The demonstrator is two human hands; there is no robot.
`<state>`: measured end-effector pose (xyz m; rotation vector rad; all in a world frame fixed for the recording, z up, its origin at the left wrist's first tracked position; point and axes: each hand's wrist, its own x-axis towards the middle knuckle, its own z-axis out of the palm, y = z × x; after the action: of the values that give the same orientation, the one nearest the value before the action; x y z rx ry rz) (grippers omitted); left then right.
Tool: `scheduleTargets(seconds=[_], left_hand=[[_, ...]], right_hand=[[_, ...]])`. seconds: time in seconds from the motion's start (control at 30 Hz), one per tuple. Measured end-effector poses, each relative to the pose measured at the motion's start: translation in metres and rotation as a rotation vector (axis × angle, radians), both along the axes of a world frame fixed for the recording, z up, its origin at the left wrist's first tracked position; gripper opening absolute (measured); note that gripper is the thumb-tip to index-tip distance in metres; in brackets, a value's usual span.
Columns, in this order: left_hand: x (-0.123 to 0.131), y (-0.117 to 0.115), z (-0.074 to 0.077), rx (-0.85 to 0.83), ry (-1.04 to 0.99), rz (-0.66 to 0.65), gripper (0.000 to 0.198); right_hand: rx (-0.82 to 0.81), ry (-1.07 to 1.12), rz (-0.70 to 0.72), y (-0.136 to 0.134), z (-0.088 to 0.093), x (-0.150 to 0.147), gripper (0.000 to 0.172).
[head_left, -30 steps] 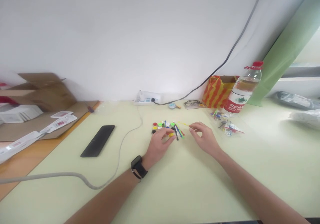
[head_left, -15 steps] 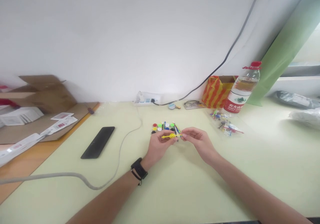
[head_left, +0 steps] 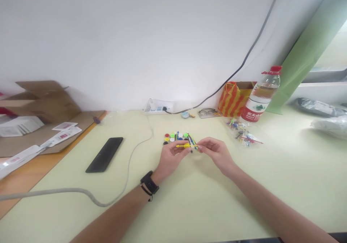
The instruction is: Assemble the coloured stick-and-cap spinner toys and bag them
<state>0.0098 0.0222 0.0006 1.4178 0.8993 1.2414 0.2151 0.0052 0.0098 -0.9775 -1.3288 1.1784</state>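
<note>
Between my two hands lies a yellow plastic arrow-shaped spinner pointer (head_left: 187, 146), held level with its arrowhead to the left. My left hand (head_left: 172, 157), with a black watch on the wrist, pinches it near its round middle. The fingertips of my right hand (head_left: 215, 154) close on its right end. Just behind my hands, small round discs (head_left: 172, 140) in red, yellow, white, green and black sit in rows on the table. Several thin coloured pointers (head_left: 191, 139) lie beside them, partly hidden by my fingers.
A black phone-like slab (head_left: 105, 155) and a grey cable (head_left: 129, 163) lie on the left. To the right are clear bags of small coloured parts (head_left: 248, 138), a large water bottle (head_left: 260, 95) and a striped bag (head_left: 230, 100). Glasses (head_left: 208, 112) and a power strip (head_left: 158, 106) lie near the wall.
The yellow pointer has turned slightly, from a small tilt to nearly level, its round middle now seen more edge-on. Both hands keep their grip; the whole view has shifted a little.
</note>
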Motion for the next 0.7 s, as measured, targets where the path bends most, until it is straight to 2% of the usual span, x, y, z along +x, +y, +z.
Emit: scheduleTargets(seconds=[0.33,0.53,0.7], left_hand=[[0.0006,-0.0012,0.0021,0.072,0.032,0.013,0.029],[0.0008,-0.0008,0.0029,0.098,0.026,0.028,0.031],[-0.0005,-0.0011,0.0006,0.143,0.055,0.001,0.025]], right_hand=[[0.027,-0.107,0.026,-0.0004,0.0025,0.0015,0.032],[0.062,-0.121,0.049,-0.0015,0.0037,0.003,0.028],[0.065,-0.131,0.03,-0.0014,0.0031,0.0022,0.028]])
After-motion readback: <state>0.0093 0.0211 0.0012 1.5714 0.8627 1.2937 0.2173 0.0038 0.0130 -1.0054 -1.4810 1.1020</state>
